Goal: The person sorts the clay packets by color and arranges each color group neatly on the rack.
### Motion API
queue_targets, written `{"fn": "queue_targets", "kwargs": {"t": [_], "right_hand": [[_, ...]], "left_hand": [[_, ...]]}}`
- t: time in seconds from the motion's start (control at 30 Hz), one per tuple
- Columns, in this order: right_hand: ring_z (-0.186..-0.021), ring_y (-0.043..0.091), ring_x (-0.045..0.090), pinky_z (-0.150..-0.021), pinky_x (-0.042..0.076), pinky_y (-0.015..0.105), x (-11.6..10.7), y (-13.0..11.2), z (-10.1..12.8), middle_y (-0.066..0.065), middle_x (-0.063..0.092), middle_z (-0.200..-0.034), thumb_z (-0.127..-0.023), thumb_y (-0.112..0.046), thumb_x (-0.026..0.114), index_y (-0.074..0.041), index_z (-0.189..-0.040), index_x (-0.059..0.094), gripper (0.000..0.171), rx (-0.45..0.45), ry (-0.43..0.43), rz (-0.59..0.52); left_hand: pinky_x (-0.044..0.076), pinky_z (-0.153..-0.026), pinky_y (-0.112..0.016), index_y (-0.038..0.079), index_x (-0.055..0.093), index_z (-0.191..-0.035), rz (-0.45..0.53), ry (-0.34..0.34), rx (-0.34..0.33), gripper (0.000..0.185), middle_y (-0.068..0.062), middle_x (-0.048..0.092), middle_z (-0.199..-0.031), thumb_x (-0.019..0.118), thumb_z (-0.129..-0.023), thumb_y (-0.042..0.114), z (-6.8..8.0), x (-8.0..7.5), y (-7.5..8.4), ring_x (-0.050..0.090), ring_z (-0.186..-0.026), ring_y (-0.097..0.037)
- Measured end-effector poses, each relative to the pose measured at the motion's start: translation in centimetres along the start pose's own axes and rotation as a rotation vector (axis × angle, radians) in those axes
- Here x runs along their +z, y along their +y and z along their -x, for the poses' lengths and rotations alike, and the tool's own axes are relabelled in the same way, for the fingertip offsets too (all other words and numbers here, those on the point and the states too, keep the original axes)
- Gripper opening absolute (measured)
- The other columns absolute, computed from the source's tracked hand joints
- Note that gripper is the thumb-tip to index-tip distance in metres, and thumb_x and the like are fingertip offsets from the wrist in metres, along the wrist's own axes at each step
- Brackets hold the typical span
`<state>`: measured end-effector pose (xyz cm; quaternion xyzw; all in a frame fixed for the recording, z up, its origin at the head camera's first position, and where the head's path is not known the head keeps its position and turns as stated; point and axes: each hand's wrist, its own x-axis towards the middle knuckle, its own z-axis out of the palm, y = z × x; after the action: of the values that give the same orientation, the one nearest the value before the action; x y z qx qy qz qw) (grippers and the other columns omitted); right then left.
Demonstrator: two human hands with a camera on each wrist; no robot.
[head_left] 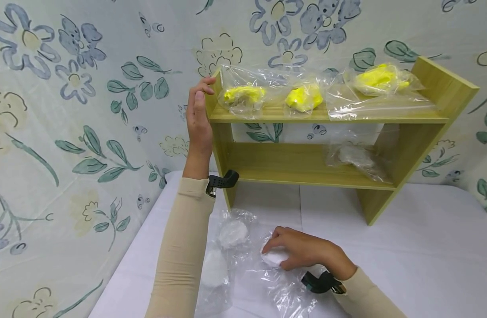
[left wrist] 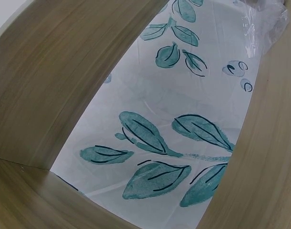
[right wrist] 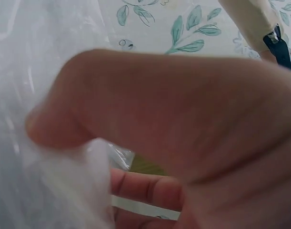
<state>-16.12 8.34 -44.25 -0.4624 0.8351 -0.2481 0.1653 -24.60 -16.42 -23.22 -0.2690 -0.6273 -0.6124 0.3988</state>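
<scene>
The left hand (head_left: 199,117) grips the top of the left side of the shelf (head_left: 275,162), fingertips bent over its edge. The right hand (head_left: 303,248) pinches a white lump (head_left: 273,259) between thumb and fingers; the lump is in a clear bag on the table (head_left: 426,247), in front of the shelf. To its left lie 2 bagged discs (head_left: 233,234). The top board bears 3 bagged yellow lumps (head_left: 304,98); the lower board has 1 pale bag (head_left: 356,157) at its right end.

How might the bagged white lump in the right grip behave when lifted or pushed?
The clear bag will likely flop: it lies crumpled. Its shiny surface may slip. The white lump, partly covered, looks flattish, so may not roll.
</scene>
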Motion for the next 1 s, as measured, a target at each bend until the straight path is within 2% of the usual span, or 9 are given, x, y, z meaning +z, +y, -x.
{"fn": "queue_targets", "kwargs": {"t": [0.2,0.43,0.63,0.87,1.0], "right_hand": [[-0.101,0.011,0.05,-0.085,0.047,0.029,-1.5,0.1,0.9,-0.006,0.054,-0.108,-0.076,-0.007,0.07,-0.026,-0.116,0.068,0.044,0.003,0.065,0.01],[-0.1,0.014,0.052,-0.084,0.049,0.032,-3.1,0.1,1.9,-0.004,0.056,-0.108,-0.077,-0.006,0.07,-0.02,-0.117,0.068,0.043,-0.076,0.2,0.048],[-0.096,0.013,0.054,-0.076,0.051,0.027,-4.1,0.0,2.6,-0.003,0.056,-0.112,-0.077,-0.004,0.068,-0.02,-0.117,0.068,0.043,-0.08,0.282,0.026],[-0.099,0.012,0.055,-0.079,0.052,0.03,-4.9,-0.3,3.3,-0.003,0.053,-0.118,-0.082,-0.003,0.067,-0.023,-0.122,0.065,0.045,-0.094,0.351,0.017],[-0.101,0.013,0.056,-0.079,0.053,0.03,-5.2,-0.6,3.5,-0.002,0.053,-0.121,-0.083,-0.002,0.069,-0.023,-0.124,0.064,0.046,-0.12,0.418,0.037]], "left_hand": [[0.019,-0.115,-0.024,0.012,0.05,-0.098,0.004,-0.007,-0.003,0.024,-0.018,0.051,-0.134,0.026,-0.099,0.012,0.0,0.2,0.2,0.034,-0.136,-0.007],[0.019,-0.115,-0.025,0.014,0.05,-0.098,0.001,-0.013,0.018,0.024,-0.02,0.05,-0.134,0.026,-0.1,0.013,-0.1,0.3,0.2,0.034,-0.136,-0.007],[0.02,-0.115,-0.026,0.014,0.05,-0.098,0.021,-0.011,0.03,0.024,-0.021,0.049,-0.134,0.026,-0.099,0.014,-0.1,0.2,0.0,0.034,-0.136,-0.007],[0.02,-0.115,-0.025,0.014,0.05,-0.097,0.031,-0.007,0.008,0.024,-0.023,0.048,-0.135,0.027,-0.099,0.015,0.0,0.1,0.0,0.033,-0.137,-0.007],[0.02,-0.115,-0.025,0.013,0.05,-0.097,0.031,-0.003,0.008,0.024,-0.022,0.049,-0.134,0.027,-0.099,0.015,0.0,0.1,-0.1,0.034,-0.136,-0.008]]}}
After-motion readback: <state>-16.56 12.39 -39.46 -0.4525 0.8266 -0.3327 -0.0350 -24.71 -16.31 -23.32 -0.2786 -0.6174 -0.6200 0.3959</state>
